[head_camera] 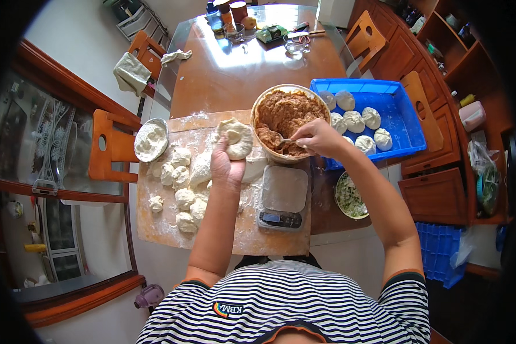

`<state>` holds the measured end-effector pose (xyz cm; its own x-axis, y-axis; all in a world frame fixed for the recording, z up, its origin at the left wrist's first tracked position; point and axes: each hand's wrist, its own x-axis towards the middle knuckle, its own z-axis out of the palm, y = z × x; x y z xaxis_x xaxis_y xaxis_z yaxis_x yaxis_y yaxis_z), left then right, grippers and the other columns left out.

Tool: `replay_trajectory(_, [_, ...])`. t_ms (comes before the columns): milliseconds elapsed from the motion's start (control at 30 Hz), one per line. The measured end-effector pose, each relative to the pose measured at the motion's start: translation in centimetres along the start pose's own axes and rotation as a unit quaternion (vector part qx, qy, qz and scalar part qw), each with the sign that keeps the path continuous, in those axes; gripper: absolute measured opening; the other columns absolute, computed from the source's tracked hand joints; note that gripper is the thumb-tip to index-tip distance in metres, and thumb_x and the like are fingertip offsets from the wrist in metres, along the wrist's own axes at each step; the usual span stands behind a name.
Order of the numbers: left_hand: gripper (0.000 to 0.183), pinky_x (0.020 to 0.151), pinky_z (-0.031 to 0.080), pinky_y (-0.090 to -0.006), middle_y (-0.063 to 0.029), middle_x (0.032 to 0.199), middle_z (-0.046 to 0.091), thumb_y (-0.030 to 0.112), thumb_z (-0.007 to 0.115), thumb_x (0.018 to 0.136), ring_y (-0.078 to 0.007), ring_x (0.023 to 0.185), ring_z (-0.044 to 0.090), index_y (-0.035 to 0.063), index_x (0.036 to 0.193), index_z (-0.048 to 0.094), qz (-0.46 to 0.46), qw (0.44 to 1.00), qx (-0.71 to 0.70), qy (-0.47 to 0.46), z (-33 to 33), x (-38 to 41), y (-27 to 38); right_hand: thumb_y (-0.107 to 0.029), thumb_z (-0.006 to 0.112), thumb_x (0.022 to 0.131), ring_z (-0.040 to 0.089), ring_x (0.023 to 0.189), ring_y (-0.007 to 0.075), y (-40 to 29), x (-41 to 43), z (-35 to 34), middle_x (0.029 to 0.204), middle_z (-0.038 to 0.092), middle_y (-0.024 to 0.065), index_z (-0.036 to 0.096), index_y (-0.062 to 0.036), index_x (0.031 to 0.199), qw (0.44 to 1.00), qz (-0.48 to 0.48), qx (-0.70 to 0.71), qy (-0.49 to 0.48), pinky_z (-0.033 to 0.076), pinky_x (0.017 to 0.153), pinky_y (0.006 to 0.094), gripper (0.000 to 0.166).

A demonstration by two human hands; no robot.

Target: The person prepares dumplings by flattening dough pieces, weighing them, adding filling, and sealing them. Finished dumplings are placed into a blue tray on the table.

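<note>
My left hand (pixel 228 165) holds up a round dough wrapper (pixel 236 139), cupped with a hollow in its middle, over the floured wooden board (pixel 236 238). In my right hand (pixel 320 137) is a metal spoon (pixel 285 141), its bowl dipped into brown minced filling (pixel 290 107). The filling fills much of a large round tub (pixel 254 112) at the board's far right edge. Several dough pieces (pixel 185 198) lie on the board left of my left forearm. Inside the blue plastic crate (pixel 397 112), right of the tub, sit several pleated buns (pixel 353 121).
A digital kitchen scale (pixel 284 189) stands below the tub. At the board's far left is a bowl of flour (pixel 152 138). Chopped greens fill a bowl (pixel 351 198) beneath my right forearm. Glass cups (pixel 234 32) and a knife (pixel 314 32) rest at the table's far end.
</note>
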<state>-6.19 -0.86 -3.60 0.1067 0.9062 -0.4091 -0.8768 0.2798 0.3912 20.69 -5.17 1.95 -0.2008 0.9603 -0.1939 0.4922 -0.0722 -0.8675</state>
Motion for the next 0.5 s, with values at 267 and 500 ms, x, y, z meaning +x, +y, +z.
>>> replay_trajectory(267, [0.044, 0.108, 0.044, -0.0533, -0.0187, 0.132, 0.057, 0.03, 0.027, 0.11, -0.0333, 0.121, 0.057, 0.0007, 0.136, 0.046, 0.027, 0.999, 0.023, -0.034, 4.9, -2.8, -0.9, 0.002, 0.059, 0.094, 0.052, 0.05, 0.006, -2.9, -7.2, -0.4, 0.066, 0.06, 0.0037, 0.069, 0.0028, 0.116, 0.962, -0.034, 0.256, 0.085, 0.038, 0.042, 0.0195, 0.025])
replay_trajectory(500, [0.048, 0.114, 0.039, -0.0544, -0.0228, 0.136, 0.053, 0.031, 0.025, 0.109, -0.0354, 0.127, 0.052, -0.0024, 0.136, 0.046, -0.131, 0.986, -0.029, -0.094, 9.0, -4.3, -4.1, 0.0, 0.065, 0.077, 0.056, 0.059, 0.022, 0.0, -6.7, 7.6, 0.069, 0.05, 0.005, 0.067, -0.0071, 0.125, 0.805, -0.303, -0.352, 0.368, 0.046, 0.05, 0.0358, 0.049])
